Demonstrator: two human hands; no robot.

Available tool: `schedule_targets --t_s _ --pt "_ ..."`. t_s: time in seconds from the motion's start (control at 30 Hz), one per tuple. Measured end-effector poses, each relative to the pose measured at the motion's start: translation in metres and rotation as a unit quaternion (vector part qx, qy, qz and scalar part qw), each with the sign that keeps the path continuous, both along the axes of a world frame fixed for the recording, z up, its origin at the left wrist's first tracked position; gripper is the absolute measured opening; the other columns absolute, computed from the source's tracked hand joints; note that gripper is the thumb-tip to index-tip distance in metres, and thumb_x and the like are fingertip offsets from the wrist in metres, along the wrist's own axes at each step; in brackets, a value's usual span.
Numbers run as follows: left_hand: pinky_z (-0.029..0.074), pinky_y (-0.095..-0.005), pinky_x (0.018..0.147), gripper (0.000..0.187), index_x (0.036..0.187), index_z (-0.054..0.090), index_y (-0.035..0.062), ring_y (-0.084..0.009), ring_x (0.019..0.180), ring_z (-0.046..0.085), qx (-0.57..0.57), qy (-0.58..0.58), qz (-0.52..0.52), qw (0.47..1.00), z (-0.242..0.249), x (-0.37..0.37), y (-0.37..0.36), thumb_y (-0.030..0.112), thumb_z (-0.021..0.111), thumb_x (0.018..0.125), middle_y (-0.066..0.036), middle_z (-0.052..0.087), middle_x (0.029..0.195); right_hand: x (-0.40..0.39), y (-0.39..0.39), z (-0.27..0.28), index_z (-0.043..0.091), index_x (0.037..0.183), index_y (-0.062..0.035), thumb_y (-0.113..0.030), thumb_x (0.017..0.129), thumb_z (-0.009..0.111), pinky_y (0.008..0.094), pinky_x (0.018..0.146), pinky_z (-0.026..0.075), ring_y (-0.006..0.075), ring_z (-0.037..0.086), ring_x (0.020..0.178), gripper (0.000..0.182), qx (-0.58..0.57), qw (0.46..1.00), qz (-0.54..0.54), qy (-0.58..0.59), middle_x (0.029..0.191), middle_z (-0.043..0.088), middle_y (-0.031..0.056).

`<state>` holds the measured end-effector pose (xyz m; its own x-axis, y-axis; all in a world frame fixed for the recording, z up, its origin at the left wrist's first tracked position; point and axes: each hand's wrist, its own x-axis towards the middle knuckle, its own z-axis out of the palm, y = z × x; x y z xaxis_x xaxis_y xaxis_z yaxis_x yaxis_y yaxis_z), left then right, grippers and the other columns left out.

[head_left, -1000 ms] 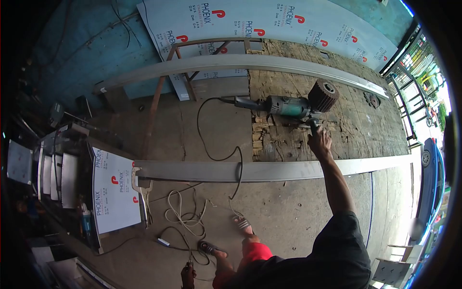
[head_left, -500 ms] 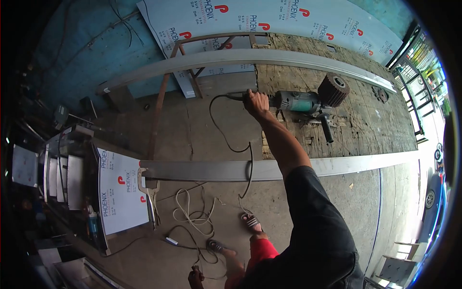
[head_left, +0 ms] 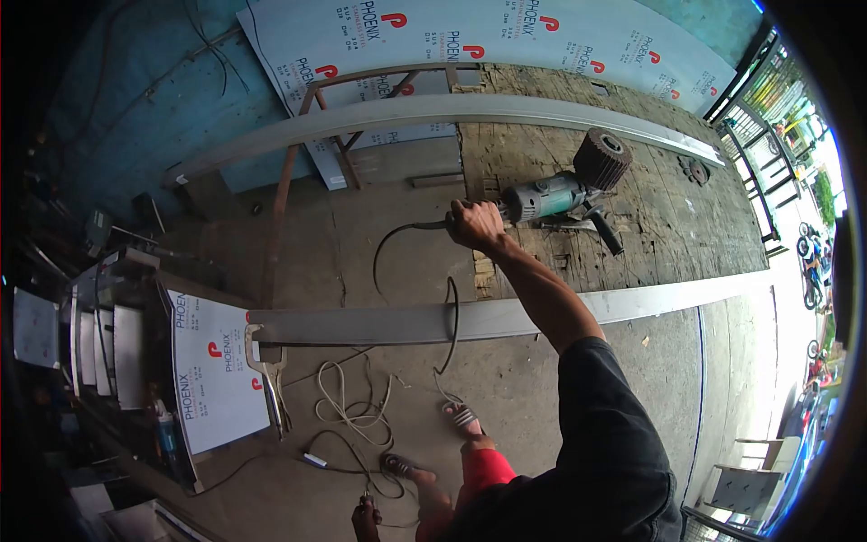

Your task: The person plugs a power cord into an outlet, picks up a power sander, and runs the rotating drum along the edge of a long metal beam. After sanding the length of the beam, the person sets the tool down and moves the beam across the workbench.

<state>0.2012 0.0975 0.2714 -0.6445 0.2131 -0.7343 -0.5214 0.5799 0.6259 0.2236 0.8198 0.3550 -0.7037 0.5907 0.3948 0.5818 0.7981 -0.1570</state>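
Note:
My right hand (head_left: 476,224) is wrapped round the rear handle of a grey and green power tool (head_left: 547,197). Fitted to the tool's far end is a brown, drum-shaped flap wheel (head_left: 603,161), and a black side handle (head_left: 605,230) points down toward the front. The tool is at the left part of a worn wooden board (head_left: 668,226). From its handle a dark power cord (head_left: 454,316) runs down over the near metal bar (head_left: 388,323). Low in the view, my left hand (head_left: 366,522) is closed on a cord end, too dark to make out in detail.
A second long metal bar (head_left: 379,113) crosses the board's back. A clamp (head_left: 262,361) grips the near bar's left end. Pale cord (head_left: 348,406) lies looped on the floor near my sandalled feet (head_left: 462,417). Film-covered steel sheets (head_left: 221,370) are at left and behind.
My right hand and the tool's rear have swung toward me, so the tool lies more slanted. The view has shifted slightly. My left hand stays low with the cord end.

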Motion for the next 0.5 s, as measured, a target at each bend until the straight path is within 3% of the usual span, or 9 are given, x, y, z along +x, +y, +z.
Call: schedule_targets --t_s 0.27,0.5 --pt "0.032 -0.0266 0.045 0.031 0.076 0.048 0.0065 -0.0096 0.047 0.042 -0.007 -0.013 0.018 1.0 -0.011 0.002 -0.019 0.03 0.054 0.095 0.0 0.046 0.058 0.026 -0.012 0.005 0.056 0.084 -0.0071 -0.029 0.084 0.055 0.0477 0.058 0.049 0.0395 0.062 0.059 0.022 -0.005 0.999 0.047 0.013 0.058 0.06 0.0181" --pt "0.035 -0.0238 0.04 0.032 0.086 0.049 0.001 -0.0091 0.045 0.045 -0.014 -0.016 -0.024 0.999 -0.014 -0.004 -0.011 0.03 0.062 0.091 -0.003 0.05 0.059 0.06 -0.027 0.026 0.054 0.078 -0.0065 -0.024 0.075 0.062 0.0461 0.058 0.049 0.0374 0.063 0.063 0.02 -0.002 0.992 0.109 0.067 0.064 0.061 0.0152"
